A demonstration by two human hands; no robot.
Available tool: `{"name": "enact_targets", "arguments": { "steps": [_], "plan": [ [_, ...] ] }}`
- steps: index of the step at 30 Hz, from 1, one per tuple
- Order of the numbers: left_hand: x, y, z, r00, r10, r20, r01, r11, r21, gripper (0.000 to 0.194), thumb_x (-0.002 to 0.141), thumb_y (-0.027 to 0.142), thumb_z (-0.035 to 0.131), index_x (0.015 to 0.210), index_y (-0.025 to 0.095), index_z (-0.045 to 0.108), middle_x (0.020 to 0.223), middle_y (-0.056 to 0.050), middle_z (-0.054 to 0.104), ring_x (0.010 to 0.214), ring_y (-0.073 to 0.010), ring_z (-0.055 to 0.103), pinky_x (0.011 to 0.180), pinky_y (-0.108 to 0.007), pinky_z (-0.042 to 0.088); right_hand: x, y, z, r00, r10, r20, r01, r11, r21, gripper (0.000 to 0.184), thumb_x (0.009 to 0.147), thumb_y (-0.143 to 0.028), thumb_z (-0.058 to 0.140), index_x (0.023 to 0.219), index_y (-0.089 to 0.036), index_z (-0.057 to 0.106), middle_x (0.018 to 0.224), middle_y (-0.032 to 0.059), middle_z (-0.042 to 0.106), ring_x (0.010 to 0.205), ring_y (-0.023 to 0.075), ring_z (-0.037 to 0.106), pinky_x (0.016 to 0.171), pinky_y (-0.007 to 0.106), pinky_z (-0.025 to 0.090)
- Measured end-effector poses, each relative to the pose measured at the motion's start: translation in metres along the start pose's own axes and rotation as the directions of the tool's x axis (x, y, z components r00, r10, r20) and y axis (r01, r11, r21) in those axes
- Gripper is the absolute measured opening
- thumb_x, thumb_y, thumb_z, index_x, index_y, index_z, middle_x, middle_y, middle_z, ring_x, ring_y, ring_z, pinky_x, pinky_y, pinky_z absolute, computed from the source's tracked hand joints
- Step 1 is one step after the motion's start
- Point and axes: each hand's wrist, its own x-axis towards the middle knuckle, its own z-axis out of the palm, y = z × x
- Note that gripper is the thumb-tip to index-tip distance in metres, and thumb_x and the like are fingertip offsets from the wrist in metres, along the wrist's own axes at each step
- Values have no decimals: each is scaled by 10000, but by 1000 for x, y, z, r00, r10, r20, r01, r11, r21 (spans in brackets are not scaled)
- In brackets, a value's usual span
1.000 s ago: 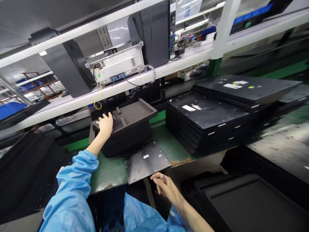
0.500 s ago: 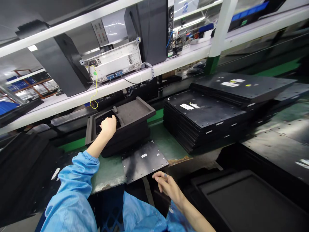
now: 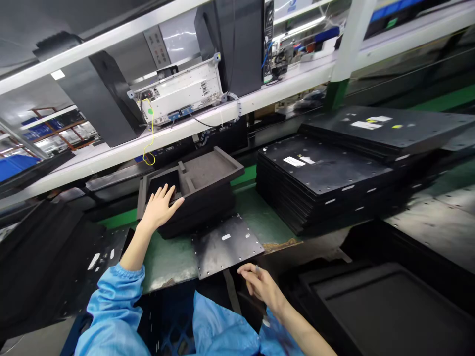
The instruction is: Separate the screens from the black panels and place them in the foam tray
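My left hand, palm down with fingers spread, is over the near left corner of a dark grey foam tray. A flat black piece lies in the tray's left compartment, partly hidden by the fingers; whether they touch it I cannot tell. The tray tops a dark stack on the green bench. In front of it a black metal plate with small holes and white labels lies at the bench edge. Just below the plate's near edge hovers my right hand, fingers loosely bent, nothing in them, a ring on one finger.
Stacked black panels with white labels stand right of the tray. A black recessed tray is at lower right, dark sheets at left. Above the bench, a white shelf carries a white electronic unit with a dangling yellow wire.
My left hand has drawn back from the tray's left compartment toward its near corner, and its bent fingers have spread out. My right hand stays beside the plate. The view has shifted slightly.
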Motion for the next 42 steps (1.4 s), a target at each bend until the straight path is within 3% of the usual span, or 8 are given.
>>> {"name": "enact_targets", "arguments": {
  "steps": [4, 11, 14, 16, 19, 23, 29, 42],
  "plan": [
    [-3, 4, 8, 1000, 3, -13, -3, 1000, -20, 893, 1056, 841, 284, 1772, 313, 363, 1866, -88, 249, 1739, -335, 223, 1398, -641, 189, -1, 1, 4, 1000, 9, 27, -9, 1000, -4, 624, 895, -744, 714, 1118, -161, 704, 518, -67, 520, 441, 74, 240, 498, 267, 128],
    [39, -1, -2, 952, -96, 291, 139, 982, -131, 1015, 992, 926, 210, 1803, 317, 238, 1872, -171, 33, 1751, -353, -11, 1373, -717, 39, -5, 4, 14, 998, 40, 48, -41, 999, 1, 648, 884, -750, 726, 1144, -157, 685, 521, -82, 511, 432, 62, 209, 485, 255, 107],
    [53, -4, -1, 936, -89, 340, 159, 970, -184, 1000, 1006, 901, 200, 1808, 304, 209, 1870, -165, 32, 1749, -354, -17, 1361, -741, 55, -7, 6, 19, 996, 59, 62, -58, 998, -9, 651, 879, -761, 724, 1131, -162, 686, 520, -74, 528, 428, 60, 208, 487, 247, 104],
    [52, -2, -1, 954, -77, 290, 144, 966, -216, 1007, 1019, 885, 233, 1802, 253, 243, 1869, -186, 68, 1752, -359, 7, 1358, -747, 71, -8, 9, 20, 996, 65, 55, -64, 998, -20, 684, 855, -799, 723, 1108, -165, 692, 504, -69, 526, 419, 63, 210, 483, 247, 100],
    [33, 6, 2, 997, 57, 55, -45, 980, -193, 931, 1037, 841, 380, 1762, 258, 373, 1879, -143, 148, 1761, -343, 56, 1378, -720, 56, -7, 15, 15, 997, 64, 37, -63, 998, -33, 739, 818, -856, 724, 1090, -169, 697, 485, -66, 518, 410, 65, 214, 475, 249, 94],
    [5, 15, 13, 962, 260, -85, -263, 964, -30, 698, 1102, 638, 507, 1730, 340, 438, 1826, -41, 377, 1707, -297, 320, 1416, -562, 216, -4, 21, 5, 997, 70, 30, -69, 997, -28, 762, 814, -876, 733, 1102, -171, 695, 490, -76, 508, 400, 57, 203, 461, 248, 94],
    [-5, 1, 24, 989, 114, -95, -109, 992, 58, 580, 1139, 507, 486, 1695, 342, 474, 1787, -36, 451, 1623, -357, 462, 1256, -561, 510, -4, 18, 4, 997, 78, 18, -77, 995, -67, 771, 821, -881, 735, 1121, -171, 709, 504, -78, 491, 406, 55, 214, 463, 243, 105],
    [-8, 15, 13, 981, 157, -117, -138, 979, 150, 408, 1148, 379, 475, 1514, 274, 619, 1751, -61, 510, 1548, -398, 544, 1150, -596, 585, 1, 13, 7, 991, 130, 14, -129, 989, -78, 841, 746, -921, 765, 1117, -170, 692, 505, -77, 486, 407, 44, 192, 465, 234, 92]
  ]
}}
